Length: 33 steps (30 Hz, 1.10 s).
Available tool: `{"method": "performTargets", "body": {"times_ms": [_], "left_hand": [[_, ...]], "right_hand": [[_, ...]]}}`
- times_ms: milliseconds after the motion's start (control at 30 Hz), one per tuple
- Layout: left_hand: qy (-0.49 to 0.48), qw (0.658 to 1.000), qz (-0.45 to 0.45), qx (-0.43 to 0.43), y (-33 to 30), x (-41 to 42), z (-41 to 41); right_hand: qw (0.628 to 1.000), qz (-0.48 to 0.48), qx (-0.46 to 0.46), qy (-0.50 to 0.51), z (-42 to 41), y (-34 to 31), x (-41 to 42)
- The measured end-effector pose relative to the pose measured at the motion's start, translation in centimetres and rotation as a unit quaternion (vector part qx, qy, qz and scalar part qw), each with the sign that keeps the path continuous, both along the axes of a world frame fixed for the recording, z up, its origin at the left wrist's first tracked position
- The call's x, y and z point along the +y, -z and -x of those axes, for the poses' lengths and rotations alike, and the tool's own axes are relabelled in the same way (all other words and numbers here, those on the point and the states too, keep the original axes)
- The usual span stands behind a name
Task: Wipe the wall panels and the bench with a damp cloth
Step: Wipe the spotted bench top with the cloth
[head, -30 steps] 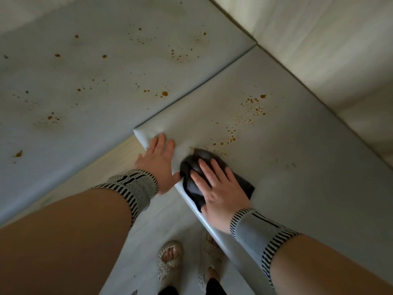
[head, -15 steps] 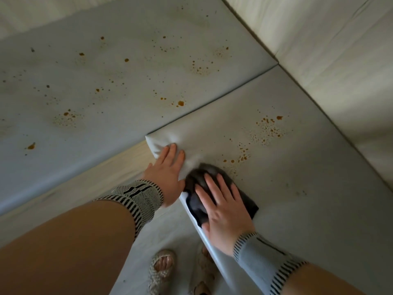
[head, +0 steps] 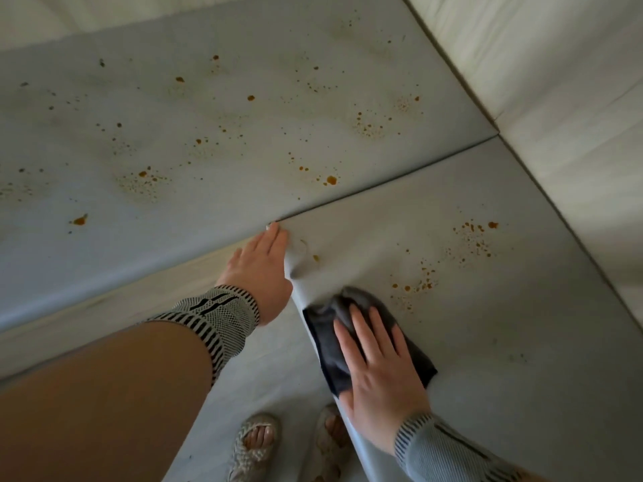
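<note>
- Corner of a padded seating nook, seen from above: two grey-blue cushioned slabs of the worktop [head: 504, 307] meeting at a dark seam, smooth and faintly sheened like vinyl.
- Pale, cream wall panels [head: 556, 99] rising along the right side, soft-looking, divided by thin seams.
- Rust-orange spots [head: 330, 180] scattered across both slabs, some as single round drops, some as fine sprayed clusters; one cluster [head: 475, 238] sitting up and to the right of the cloth.
- Light floor [head: 271, 370] below the worktop edge, with two feet in woven sandals [head: 255, 443] near the bottom.
- Dark grey cloth [head: 351, 363], limp and crumpled, draped over the near rounded edge of the right-hand slab, partly on top, partly hanging down the front.
- Right hand [head: 377, 370] flat on that cloth, fingers straight and slightly spread, pressing it down; no curled grip, just an open palm.
- Left hand [head: 261, 266] laid against the corner of the same slab, fingers straight and together, tips reaching the seam; grip open, holding nothing, the vinyl puckered just beside it.
- Knitted wrist sleeves [head: 215, 314] on both arms, grey with black-and-white striped cuffs.
- Hands close but apart, left above and to the left of the cloth.
</note>
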<state>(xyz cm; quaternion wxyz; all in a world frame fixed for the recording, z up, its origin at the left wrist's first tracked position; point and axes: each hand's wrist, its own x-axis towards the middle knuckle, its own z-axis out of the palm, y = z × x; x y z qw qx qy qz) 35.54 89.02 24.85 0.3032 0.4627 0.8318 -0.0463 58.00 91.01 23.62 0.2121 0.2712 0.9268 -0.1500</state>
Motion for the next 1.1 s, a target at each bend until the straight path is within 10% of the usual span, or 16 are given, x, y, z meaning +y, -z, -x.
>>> {"method": "performTargets", "body": {"times_ms": [400, 700, 933, 1100], "left_hand": [[-0.174, 0.979, -0.082, -0.074, -0.1, 0.8, 1.5], [-0.208, 0.968, -0.126, -0.068, 0.6, 0.8, 1.9], [-0.22, 0.965, -0.129, -0.066, 0.4, 1.3, 1.4], [-0.22, 0.963, -0.132, -0.078, 1.1, 0.8, 2.6]], "right_hand": [[0.998, -0.027, 0.06, 0.018, 14.9, -0.6, 6.7], [0.99, -0.103, -0.009, 0.094, 14.2, -1.5, 14.2], [0.993, -0.038, 0.081, -0.08, 16.4, -1.2, 9.9], [0.996, -0.077, 0.012, 0.049, 13.3, -1.0, 13.8]]}}
